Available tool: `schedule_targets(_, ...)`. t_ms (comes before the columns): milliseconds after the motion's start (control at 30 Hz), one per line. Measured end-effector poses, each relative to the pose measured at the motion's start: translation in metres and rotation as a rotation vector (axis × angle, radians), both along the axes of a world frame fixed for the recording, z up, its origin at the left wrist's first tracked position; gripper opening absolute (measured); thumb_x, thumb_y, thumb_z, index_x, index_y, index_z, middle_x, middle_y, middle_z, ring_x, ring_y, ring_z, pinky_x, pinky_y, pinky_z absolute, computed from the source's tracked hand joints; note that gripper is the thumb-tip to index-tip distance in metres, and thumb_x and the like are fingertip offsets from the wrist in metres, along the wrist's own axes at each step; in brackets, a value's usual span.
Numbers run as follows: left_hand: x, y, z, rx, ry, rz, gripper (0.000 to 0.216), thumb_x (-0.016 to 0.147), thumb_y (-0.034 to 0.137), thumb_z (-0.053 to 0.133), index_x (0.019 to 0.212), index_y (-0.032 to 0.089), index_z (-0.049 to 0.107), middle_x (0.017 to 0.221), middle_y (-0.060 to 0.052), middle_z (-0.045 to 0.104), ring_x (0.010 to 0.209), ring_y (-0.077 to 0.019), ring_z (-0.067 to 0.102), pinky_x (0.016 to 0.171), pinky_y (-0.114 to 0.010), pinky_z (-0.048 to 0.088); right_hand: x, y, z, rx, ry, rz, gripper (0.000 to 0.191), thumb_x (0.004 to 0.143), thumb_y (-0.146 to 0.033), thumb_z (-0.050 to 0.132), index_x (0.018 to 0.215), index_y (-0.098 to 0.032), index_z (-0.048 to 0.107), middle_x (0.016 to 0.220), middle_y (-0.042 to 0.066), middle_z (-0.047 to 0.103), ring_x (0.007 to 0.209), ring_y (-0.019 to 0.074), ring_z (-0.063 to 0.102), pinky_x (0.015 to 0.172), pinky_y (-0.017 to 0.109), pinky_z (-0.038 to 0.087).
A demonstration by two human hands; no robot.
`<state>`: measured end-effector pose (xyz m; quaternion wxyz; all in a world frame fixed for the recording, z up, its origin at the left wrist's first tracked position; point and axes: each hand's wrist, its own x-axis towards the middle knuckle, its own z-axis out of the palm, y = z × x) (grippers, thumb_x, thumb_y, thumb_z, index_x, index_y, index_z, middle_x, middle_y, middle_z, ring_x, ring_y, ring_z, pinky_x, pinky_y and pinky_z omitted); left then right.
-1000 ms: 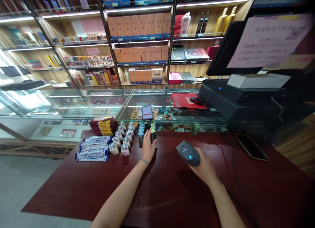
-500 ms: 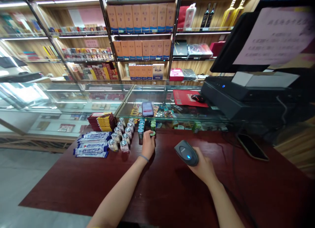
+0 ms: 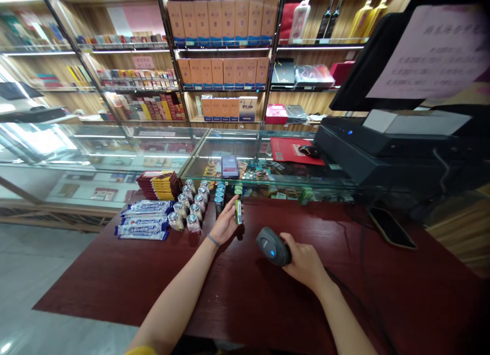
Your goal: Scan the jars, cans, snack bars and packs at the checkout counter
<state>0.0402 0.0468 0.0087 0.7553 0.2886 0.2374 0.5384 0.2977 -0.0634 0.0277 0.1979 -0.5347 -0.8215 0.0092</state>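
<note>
On the dark red table (image 3: 248, 299), two bare hands are working with a small green can (image 3: 238, 211) and a barcode scanner (image 3: 272, 246).
The left hand (image 3: 225, 221) is grasping the can, holding it upright just above the tabletop, right in front of the rows of similar cans (image 3: 219, 195). The right hand (image 3: 304, 262) is clenching the scanner's handle, its head with a lit blue light pointing toward the can and sitting near it. Small lidded jars (image 3: 190, 210) and blue wrapped packs (image 3: 143, 226) are lying to the left; a phone (image 3: 390, 227) is resting well apart on the right.
</note>
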Motion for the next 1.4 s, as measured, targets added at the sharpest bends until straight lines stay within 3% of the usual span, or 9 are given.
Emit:
schedule_targets(167, -0.002, 0.002, 0.002, -0.035, -0.056, 0.007, 0.059, 0.083, 0.027, 0.077, 0.138, 0.029, 0.056, 0.108, -0.004, 0.065, 0.089, -0.0131, 0.061, 0.070, -0.024, 0.049, -0.008, -0.004, 0.003, -0.061, 0.037, 0.078, 0.058, 0.074, -0.019, 0.058, 0.129, -0.019, 0.039, 0.088, 0.004, 0.075, 0.073, 0.0246, 0.074, 0.062, 0.030, 0.045)
schedule_targets(400, -0.002, 0.009, -0.009, -0.001, -0.067, -0.035, 0.052, 0.085, 0.027, 0.073, 0.135, 0.030, 0.059, 0.107, -0.004, 0.065, 0.092, -0.0134, 0.060, 0.071, -0.023, 0.046, -0.010, -0.006, 0.008, -0.107, 0.061, 0.108, 0.037, 0.072, -0.020, 0.058, 0.108, -0.022, 0.048, 0.083, 0.003, 0.075, 0.075, 0.0245, 0.074, 0.061, 0.029, 0.042)
schedule_targets(633, -0.003, 0.008, -0.008, 0.010, 0.015, 0.016, 0.061, 0.083, 0.031, 0.075, 0.140, 0.030, 0.055, 0.109, -0.004, 0.066, 0.092, -0.0141, 0.061, 0.071, -0.023, 0.048, -0.009, -0.005, 0.006, -0.054, 0.076, 0.100, 0.048, 0.072, -0.020, 0.058, 0.119, -0.019, 0.045, 0.084, 0.004, 0.075, 0.076, 0.0266, 0.074, 0.061, 0.030, 0.044)
schedule_targets(900, 0.007, 0.002, -0.006, 0.138, 0.219, 0.130, 0.069, 0.080, 0.033, 0.077, 0.143, 0.029, 0.050, 0.113, -0.004, 0.067, 0.099, -0.0156, 0.064, 0.085, -0.027, 0.051, 0.007, -0.001, 0.009, 0.045, 0.086, -0.020, 0.043, 0.075, -0.024, 0.057, 0.116, -0.020, 0.045, 0.081, 0.004, 0.074, 0.070, 0.0262, 0.074, 0.059, 0.030, 0.043)
schedule_targets(1067, 0.030, 0.001, -0.007, 0.197, 0.438, 0.257, 0.057, 0.076, 0.035, 0.079, 0.127, 0.022, 0.059, 0.119, -0.008, 0.068, 0.104, -0.0182, 0.065, 0.092, -0.031, 0.051, 0.031, -0.001, 0.017, 0.062, 0.133, -0.187, 0.040, 0.075, -0.024, 0.060, 0.113, -0.023, 0.047, 0.079, 0.003, 0.075, 0.070, 0.0267, 0.074, 0.058, 0.029, 0.041)
schedule_targets(1200, 0.061, 0.006, 0.000, 0.276, 0.532, 0.214, 0.045, 0.072, 0.035, 0.081, 0.108, 0.017, 0.062, 0.110, -0.011, 0.071, 0.103, -0.0212, 0.067, 0.095, -0.037, 0.051, 0.051, -0.004, 0.024, 0.086, 0.180, -0.331, 0.037, 0.075, -0.027, 0.063, 0.110, -0.024, 0.050, 0.078, 0.002, 0.075, 0.070, 0.0276, 0.074, 0.056, 0.029, 0.039)
schedule_targets(1400, 0.132, 0.021, 0.010, 0.375, 0.524, 0.190, 0.040, 0.071, 0.030, 0.080, 0.105, 0.019, 0.063, 0.101, -0.006, 0.072, 0.097, -0.0199, 0.067, 0.093, -0.036, 0.051, 0.080, -0.008, 0.035, 0.135, 0.268, -0.527, 0.036, 0.078, -0.035, 0.065, 0.110, -0.025, 0.052, 0.078, 0.002, 0.075, 0.066, 0.0274, 0.072, 0.055, 0.029, 0.037)
